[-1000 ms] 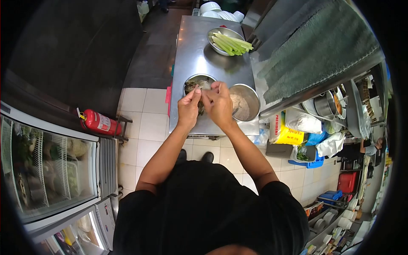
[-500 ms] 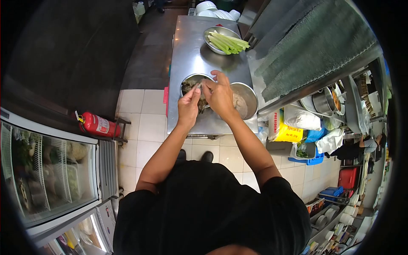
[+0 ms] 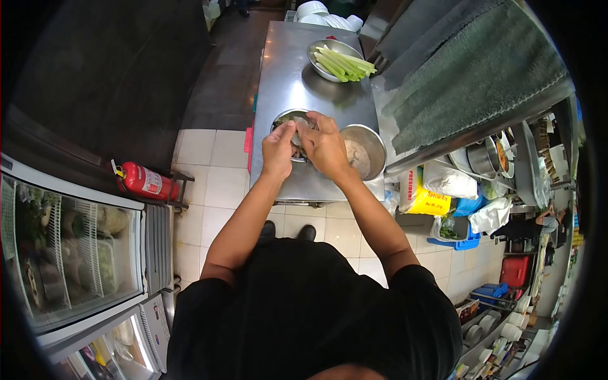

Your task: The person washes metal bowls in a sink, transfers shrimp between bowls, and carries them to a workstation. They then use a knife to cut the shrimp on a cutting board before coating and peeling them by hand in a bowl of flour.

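My left hand (image 3: 277,149) and my right hand (image 3: 324,144) come together over a metal bowl (image 3: 276,120) of greyish pieces, possibly shrimp. Both hands have their fingers pinched on a small greyish, translucent piece (image 3: 296,124), largely hidden by the fingertips. Just right of my right hand stands a second metal bowl (image 3: 378,152) with a pale, pinkish-grey heap (image 3: 356,157) in it. Farther back on the steel table (image 3: 283,63), a third bowl (image 3: 311,58) holds long green stalks (image 3: 342,64).
White containers (image 3: 326,19) are stacked beyond the table's far end. A dark cloth-like sheet (image 3: 468,82) lies to the right, near shelves with pans (image 3: 484,158). Below are a yellow sack (image 3: 424,197) and blue bins. A fire extinguisher (image 3: 144,181) and glass-door fridge (image 3: 76,253) stand left.
The dark piece that hung below my fingers is no longer visible there. My right hand's fingers have drawn in closer to my left hand. The view has shifted slightly.
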A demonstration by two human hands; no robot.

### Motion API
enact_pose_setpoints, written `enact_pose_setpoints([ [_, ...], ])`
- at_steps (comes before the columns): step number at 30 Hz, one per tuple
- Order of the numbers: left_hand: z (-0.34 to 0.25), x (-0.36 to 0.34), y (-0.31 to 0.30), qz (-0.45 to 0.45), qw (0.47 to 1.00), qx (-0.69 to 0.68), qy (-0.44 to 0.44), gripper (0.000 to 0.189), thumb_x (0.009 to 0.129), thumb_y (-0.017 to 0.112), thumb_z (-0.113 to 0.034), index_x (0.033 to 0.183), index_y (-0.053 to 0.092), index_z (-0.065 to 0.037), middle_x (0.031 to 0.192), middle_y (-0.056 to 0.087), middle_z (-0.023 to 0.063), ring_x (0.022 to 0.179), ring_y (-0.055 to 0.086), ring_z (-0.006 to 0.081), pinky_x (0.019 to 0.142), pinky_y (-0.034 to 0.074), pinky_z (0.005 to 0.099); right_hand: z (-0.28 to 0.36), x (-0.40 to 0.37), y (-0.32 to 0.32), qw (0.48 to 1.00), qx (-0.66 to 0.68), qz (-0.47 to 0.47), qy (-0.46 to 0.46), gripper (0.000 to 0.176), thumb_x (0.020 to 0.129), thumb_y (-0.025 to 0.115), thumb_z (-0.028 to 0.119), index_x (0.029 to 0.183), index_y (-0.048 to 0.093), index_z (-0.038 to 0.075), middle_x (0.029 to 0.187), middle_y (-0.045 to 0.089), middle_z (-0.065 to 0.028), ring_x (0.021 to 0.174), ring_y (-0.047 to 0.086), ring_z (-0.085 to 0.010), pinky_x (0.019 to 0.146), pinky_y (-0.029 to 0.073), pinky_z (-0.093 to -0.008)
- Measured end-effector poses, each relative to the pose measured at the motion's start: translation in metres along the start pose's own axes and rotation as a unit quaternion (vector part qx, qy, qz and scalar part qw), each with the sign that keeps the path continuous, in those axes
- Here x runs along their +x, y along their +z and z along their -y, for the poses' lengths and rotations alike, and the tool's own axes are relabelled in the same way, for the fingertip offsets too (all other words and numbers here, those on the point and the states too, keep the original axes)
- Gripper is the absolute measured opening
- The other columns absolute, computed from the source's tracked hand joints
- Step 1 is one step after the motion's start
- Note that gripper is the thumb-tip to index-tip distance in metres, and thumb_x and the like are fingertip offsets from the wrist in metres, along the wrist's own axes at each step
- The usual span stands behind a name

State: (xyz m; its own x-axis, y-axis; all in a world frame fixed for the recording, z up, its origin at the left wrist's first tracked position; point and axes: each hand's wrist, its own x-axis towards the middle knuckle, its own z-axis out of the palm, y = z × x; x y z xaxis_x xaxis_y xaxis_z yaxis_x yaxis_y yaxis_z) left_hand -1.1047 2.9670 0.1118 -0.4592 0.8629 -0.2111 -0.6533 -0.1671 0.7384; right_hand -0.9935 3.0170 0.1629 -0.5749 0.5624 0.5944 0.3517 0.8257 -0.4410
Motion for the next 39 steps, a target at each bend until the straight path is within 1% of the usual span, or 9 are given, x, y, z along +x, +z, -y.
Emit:
enact_pose_setpoints([
  [6,-0.004,0.001,-0.006,-0.015,0.999,-0.021,-0.034,0.024,0.091,0.062,-0.022,0.106,0.063,-0.003,0.092,0.066,0.0032,0.081,0.063,0.0135,0.067,0.051,0.0291,-0.040,-0.011,-0.060,0.993,0.080,0.016,0.089,0.014,0.081,0.064,0.007,0.093,0.071,0.004,0.102,0.063,-0.0186,0.079,0.062,-0.0306,0.071,0.051,-0.0378],
  [9,-0.007,0.004,-0.011,-0.022,0.997,-0.002,-0.068,0.025,0.089,0.066,-0.024,0.105,0.063,-0.006,0.091,0.066,0.0008,0.086,0.061,0.0120,0.077,0.047,0.0340,-0.080,-0.027,-0.059,0.964,-0.130,0.155,0.173,0.013,0.079,0.066,0.011,0.089,0.071,0.005,0.098,0.066,-0.0191,0.081,0.065,-0.0334,0.070,0.051,-0.0396],
  [16,-0.005,0.004,-0.011,-0.039,0.998,0.021,-0.052,0.027,0.086,0.069,-0.023,0.106,0.064,-0.007,0.090,0.065,-0.0013,0.081,0.061,0.0094,0.064,0.043,0.0276,-0.098,-0.047,-0.021,0.875,-0.246,0.348,0.229,0.022,0.072,0.068,0.017,0.086,0.068,0.000,0.095,0.065,-0.0257,0.089,0.066,-0.0362,0.077,0.054,-0.0431],
  [23,-0.007,0.003,-0.007,-0.037,0.998,0.053,-0.020,0.034,0.084,0.071,-0.022,0.108,0.063,0.001,0.089,0.066,0.0017,0.072,0.059,0.0075,0.056,0.043,0.0215,-0.098,-0.041,-0.026,0.884,-0.269,0.332,0.190,0.013,0.077,0.062,0.011,0.083,0.070,0.003,0.088,0.067,-0.0206,0.079,0.068,-0.0342,0.067,0.053,-0.0425],
  [26,0.000,0.010,-0.015,-0.028,0.995,0.092,-0.011,0.031,0.088,0.066,-0.019,0.112,0.061,-0.001,0.093,0.065,0.0031,0.084,0.063,0.0134,0.068,0.051,0.0299,-0.050,-0.015,-0.048,0.956,-0.077,0.162,0.234,0.012,0.080,0.064,0.014,0.080,0.069,0.004,0.086,0.067,-0.0177,0.073,0.066,-0.0328,0.062,0.050,-0.0422],
  [28,0.002,0.008,-0.009,-0.015,0.997,0.074,0.015,0.031,0.088,0.066,-0.017,0.112,0.062,0.003,0.092,0.066,0.0029,0.080,0.060,0.0093,0.066,0.049,0.0252,-0.020,-0.005,-0.044,0.982,0.103,0.055,0.146,0.015,0.082,0.064,0.017,0.080,0.068,0.003,0.084,0.065,-0.0159,0.069,0.062,-0.0329,0.061,0.047,-0.0415],
  [31,0.003,0.000,0.002,-0.017,0.993,0.107,0.053,0.031,0.088,0.064,-0.013,0.112,0.063,0.007,0.094,0.066,0.0030,0.078,0.057,0.0052,0.067,0.046,0.0196,0.000,0.009,-0.024,0.982,0.155,0.056,0.087,0.015,0.081,0.064,0.015,0.082,0.068,0.001,0.084,0.062,-0.0158,0.073,0.061,-0.0322,0.064,0.048,-0.0401],
  [36,0.000,-0.009,0.009,-0.038,0.985,0.161,0.052,0.026,0.090,0.058,-0.009,0.110,0.065,0.006,0.096,0.067,0.0041,0.083,0.056,0.0056,0.071,0.045,0.0185,-0.005,0.017,0.002,0.995,0.013,0.048,0.092,0.011,0.077,0.066,0.009,0.084,0.070,0.002,0.081,0.063,-0.0143,0.075,0.062,-0.0287,0.063,0.049,-0.0358],
  [39,0.015,0.000,-0.005,-0.027,0.988,0.140,0.051,0.025,0.093,0.055,-0.013,0.109,0.066,0.002,0.096,0.066,0.0044,0.082,0.059,0.0093,0.067,0.049,0.0221,-0.012,0.007,0.015,0.996,-0.085,0.035,-0.009,0.011,0.074,0.062,0.008,0.081,0.071,0.007,0.084,0.063,-0.0140,0.079,0.062,-0.0301,0.067,0.051,-0.0394],
])
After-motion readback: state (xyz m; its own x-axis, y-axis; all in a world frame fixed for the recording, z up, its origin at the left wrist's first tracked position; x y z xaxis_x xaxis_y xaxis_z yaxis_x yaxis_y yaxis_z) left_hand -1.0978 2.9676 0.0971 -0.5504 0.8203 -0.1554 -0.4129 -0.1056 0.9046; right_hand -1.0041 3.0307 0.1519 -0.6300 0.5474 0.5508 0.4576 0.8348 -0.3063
